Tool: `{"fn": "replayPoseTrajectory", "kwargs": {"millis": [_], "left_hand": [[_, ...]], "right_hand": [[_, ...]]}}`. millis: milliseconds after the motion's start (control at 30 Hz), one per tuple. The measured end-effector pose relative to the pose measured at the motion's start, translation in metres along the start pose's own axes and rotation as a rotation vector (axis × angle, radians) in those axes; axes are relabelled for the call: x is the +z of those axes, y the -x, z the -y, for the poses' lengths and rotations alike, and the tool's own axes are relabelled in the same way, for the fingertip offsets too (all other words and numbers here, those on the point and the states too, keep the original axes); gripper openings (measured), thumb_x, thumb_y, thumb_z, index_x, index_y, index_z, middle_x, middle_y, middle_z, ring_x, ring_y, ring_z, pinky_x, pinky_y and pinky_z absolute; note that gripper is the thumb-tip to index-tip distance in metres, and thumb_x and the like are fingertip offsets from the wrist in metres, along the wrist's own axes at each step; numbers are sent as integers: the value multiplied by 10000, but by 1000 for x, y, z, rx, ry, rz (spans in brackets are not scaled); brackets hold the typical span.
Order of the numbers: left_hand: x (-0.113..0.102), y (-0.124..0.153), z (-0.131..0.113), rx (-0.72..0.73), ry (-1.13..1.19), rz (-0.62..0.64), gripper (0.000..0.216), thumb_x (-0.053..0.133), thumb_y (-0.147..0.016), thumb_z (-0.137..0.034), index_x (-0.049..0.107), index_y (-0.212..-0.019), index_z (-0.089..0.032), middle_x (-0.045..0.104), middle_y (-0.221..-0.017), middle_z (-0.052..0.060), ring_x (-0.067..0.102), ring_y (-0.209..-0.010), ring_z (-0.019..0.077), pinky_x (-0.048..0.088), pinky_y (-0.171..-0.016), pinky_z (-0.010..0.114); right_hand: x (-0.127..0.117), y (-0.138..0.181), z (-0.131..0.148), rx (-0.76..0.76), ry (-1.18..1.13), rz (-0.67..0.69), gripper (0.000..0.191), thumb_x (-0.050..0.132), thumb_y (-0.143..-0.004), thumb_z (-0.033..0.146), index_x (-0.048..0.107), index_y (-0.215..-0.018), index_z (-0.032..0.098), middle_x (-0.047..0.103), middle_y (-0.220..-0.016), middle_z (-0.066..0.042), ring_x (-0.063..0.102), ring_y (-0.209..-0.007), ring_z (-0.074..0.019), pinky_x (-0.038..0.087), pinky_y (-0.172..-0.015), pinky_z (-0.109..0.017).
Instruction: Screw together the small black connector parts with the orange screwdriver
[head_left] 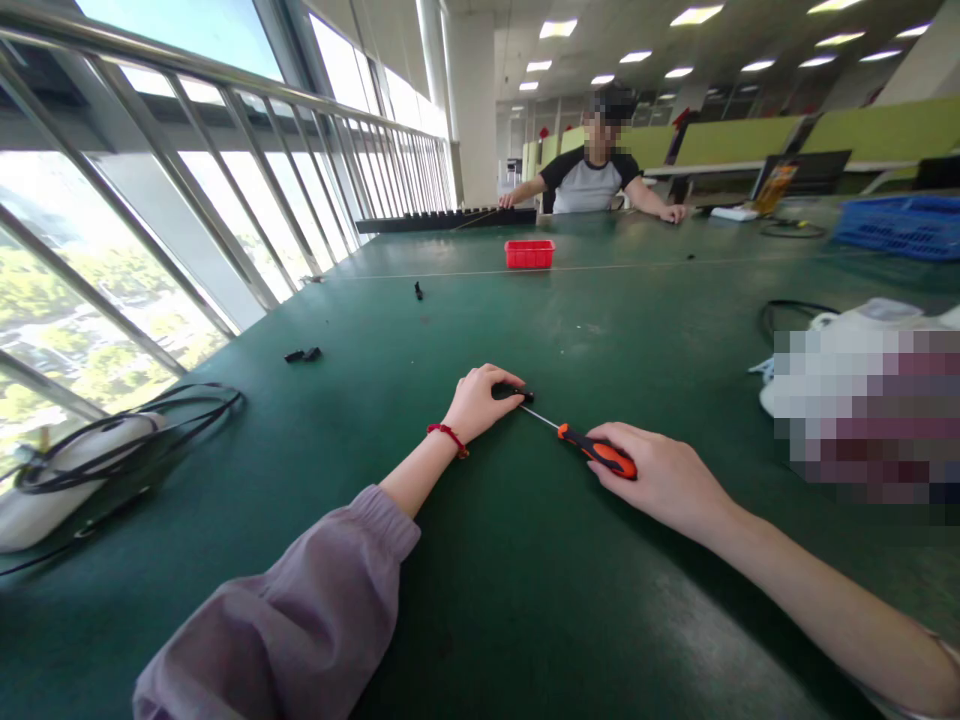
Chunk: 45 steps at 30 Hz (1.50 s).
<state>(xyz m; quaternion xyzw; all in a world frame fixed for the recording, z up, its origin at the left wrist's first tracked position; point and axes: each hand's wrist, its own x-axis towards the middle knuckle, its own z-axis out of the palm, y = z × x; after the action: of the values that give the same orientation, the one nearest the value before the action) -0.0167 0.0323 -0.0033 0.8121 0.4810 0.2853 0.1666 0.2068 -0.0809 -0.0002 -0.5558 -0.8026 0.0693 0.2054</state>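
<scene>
In the middle of the green table (480,520), my left hand (484,403) is closed on a small black part (517,392), whose kind I cannot make out. My right hand (660,475) grips an orange and black screwdriver (600,452) by its handle. The screwdriver's metal shaft points up and left, its tip close to or touching the black part; fingers and the part hide the exact contact. Two more small black pieces lie farther left, one piece (303,355) nearer and another (418,291) beyond it.
A red bin (529,254) stands farther back. A long black rail (450,219) lies before a person (596,175) across the table. At left is a white device with black cable (180,410); at right, a white bag (795,370) and blue basket (900,228). A railing borders the left.
</scene>
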Motion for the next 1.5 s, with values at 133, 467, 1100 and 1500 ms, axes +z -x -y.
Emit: {"fn": "replayPoseTrajectory", "kwargs": {"millis": [133, 467, 1100, 1500], "left_hand": [[-1, 5, 0, 18, -14, -67, 122, 632, -773, -245, 707, -858, -198, 680, -930, 29, 611, -892, 182, 484, -841, 324], [5, 12, -15, 107, -46, -77, 151, 599, -794, -211, 689, -913, -188, 674, -849, 30, 619, -793, 165, 499, -734, 293], [8, 10, -9, 86, 74, -154, 118, 614, -736, -149, 707, -808, -159, 617, -738, 16, 565, -622, 104, 501, -634, 237], [7, 10, -9, 74, 94, -115, 125, 622, -727, -170, 707, -819, -165, 632, -762, 16, 571, -627, 101, 507, -646, 233]], "right_hand": [[-6, -1, -5, 98, -345, -191, 192, 548, -820, 314, 665, -933, 213, 679, -769, -1, 598, -623, -135, 454, -570, -259], [-4, 2, 1, 24, -339, -598, 114, 604, -795, 267, 683, -849, 206, 682, -716, -11, 564, -544, -113, 420, -493, -233], [1, -3, 3, 25, -411, -540, 164, 572, -838, 314, 681, -878, 198, 683, -738, -13, 549, -535, -99, 402, -489, -225], [3, -2, 1, 70, -483, -492, 234, 560, -845, 376, 675, -934, 194, 613, -634, 11, 471, -452, -84, 388, -473, -242]]}}
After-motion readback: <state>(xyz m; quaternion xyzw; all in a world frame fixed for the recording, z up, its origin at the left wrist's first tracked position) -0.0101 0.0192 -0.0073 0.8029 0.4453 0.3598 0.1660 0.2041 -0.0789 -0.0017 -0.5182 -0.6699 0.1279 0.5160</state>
